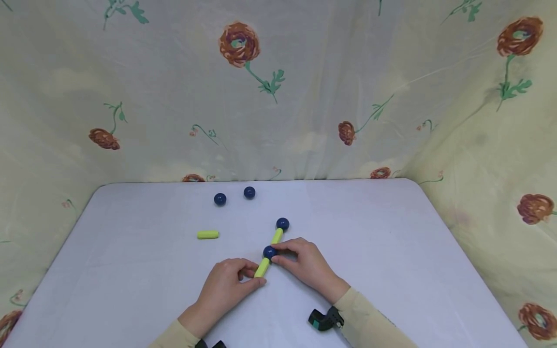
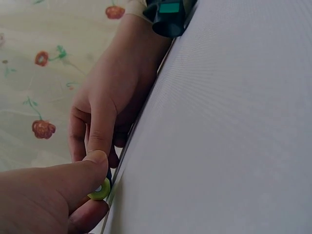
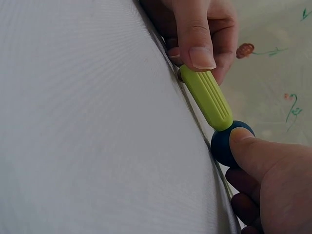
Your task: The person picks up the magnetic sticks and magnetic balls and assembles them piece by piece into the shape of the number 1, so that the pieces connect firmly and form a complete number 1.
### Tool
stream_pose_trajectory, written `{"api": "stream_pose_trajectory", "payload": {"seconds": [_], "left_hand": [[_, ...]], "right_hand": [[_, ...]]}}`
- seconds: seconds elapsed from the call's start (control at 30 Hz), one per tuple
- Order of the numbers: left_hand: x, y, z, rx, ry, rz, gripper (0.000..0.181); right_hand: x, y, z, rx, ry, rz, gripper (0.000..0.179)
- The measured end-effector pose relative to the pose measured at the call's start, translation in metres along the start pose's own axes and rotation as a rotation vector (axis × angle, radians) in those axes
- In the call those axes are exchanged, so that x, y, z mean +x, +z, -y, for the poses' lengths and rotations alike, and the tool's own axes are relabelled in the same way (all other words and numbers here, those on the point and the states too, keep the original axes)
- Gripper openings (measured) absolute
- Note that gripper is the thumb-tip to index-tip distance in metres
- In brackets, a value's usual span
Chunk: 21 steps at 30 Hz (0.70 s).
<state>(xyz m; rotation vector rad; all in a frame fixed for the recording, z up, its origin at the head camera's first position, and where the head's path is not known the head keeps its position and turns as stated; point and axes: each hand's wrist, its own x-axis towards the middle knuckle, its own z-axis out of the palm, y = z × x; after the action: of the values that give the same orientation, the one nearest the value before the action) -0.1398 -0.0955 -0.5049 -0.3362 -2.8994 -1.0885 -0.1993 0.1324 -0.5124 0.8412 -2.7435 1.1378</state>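
Currently left hand (image 1: 224, 285) pinches nearest green stick (image 1: 262, 268), right hand (image 1: 305, 265) pinches middle blue ball (image 1: 269, 252), both well in from far edge of table (image 1: 370, 222). Off-axis push could pop their joint; a bumped loose ball (image 1: 249, 193) could roll off.

Two lime rods (image 1: 262, 268) and two navy balls (image 1: 269, 252) alternate in one slanting line.

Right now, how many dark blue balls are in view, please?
4: a left ball and a right ball near the table's far edge; a middle ball pinched by the right hand; an end ball capping the yellow-green rod beyond it.
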Motion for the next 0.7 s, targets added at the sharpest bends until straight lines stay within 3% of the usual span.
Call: {"api": "stream_pose_trajectory", "payload": {"seconds": [0.7], "left_hand": [[0.0007,-0.0017,0.0007,-0.011,0.002,0.007,0.036]], "right_hand": [[0.0019,-0.0002,-0.0011,0.008,0.009,0.011,0.033]]}}
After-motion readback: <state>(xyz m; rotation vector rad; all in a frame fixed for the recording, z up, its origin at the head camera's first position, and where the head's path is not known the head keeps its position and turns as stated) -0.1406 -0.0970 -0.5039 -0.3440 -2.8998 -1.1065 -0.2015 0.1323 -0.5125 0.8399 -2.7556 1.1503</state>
